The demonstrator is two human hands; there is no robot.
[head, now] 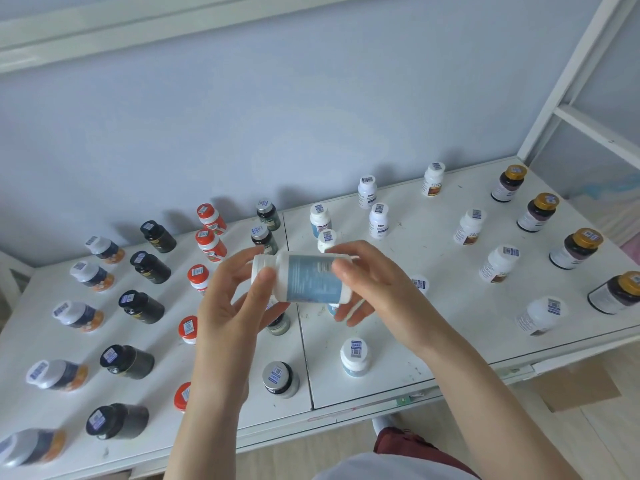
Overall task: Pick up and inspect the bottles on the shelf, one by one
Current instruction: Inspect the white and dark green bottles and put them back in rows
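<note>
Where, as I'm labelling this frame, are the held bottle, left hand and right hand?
held bottle (311,282), head view, on its blue label.
left hand (227,306), head view, middle of the hand.
right hand (375,289), head view, back of the hand.

The grey-capped bottle (31,446) at lower left is blurred and edge-cropped.

left forearm (207,410) and right forearm (485,393) rise from frame bottom, converging at centre. left hand (228,306) pinches bottle (311,282) at cap end; right hand (377,289) grips its base, thumb on top, fingers under.
</note>
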